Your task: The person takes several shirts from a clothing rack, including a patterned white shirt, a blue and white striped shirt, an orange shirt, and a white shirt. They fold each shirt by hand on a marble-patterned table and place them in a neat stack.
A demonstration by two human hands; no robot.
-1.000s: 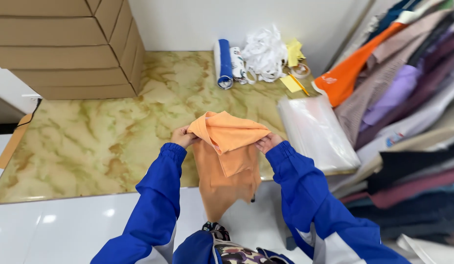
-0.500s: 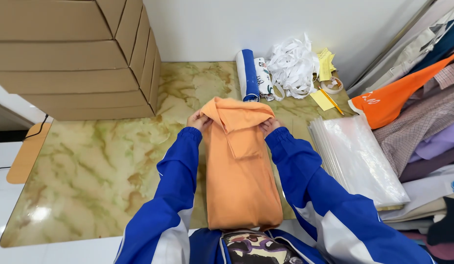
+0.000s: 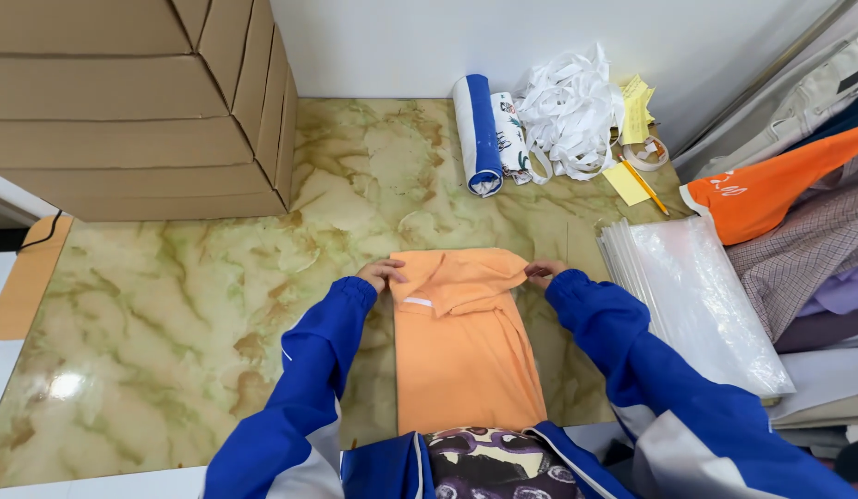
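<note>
Orange shirt (image 3: 466, 351) lay flat on marble table (image 3: 170, 314), folded narrow, collar end away from person. Left hand (image 3: 381, 273) and right hand (image 3: 543, 271) pinched collar-end corners. Good practice, judged: keep edges parallel, smooth creases before letting go.

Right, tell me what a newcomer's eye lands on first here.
The folded orange shirt lying flat at the near edge of the marbled table, with the left hand and right hand pressing its top corners. Then the stacked cardboard boxes at the far left and the pile of clear plastic bags to the right.
</note>
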